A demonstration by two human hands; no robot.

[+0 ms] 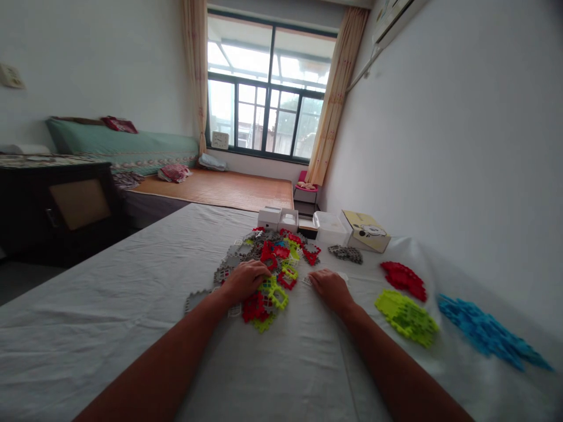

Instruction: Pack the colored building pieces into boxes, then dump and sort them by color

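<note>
A mixed pile of flat, notched plastic building pieces [275,252] in red, lime green, grey and white lies on the white sheet. My left hand [247,280] rests on its near left part, fingers curled down among the pieces by a lime green one [278,297]. What those fingertips pinch is hidden. To the right of the pile, my right hand [329,287] is closed low over the sheet. White lattice pieces [307,280] stick out at its fingertips and behind its knuckles.
Sorted stacks lie on the right: grey [346,254], red [403,280], lime green [407,317] and blue [488,330]. Behind the pile stand small white boxes [269,218], a clear plastic container [329,227] and a yellow-and-white carton [366,231]. A wall rises at the right.
</note>
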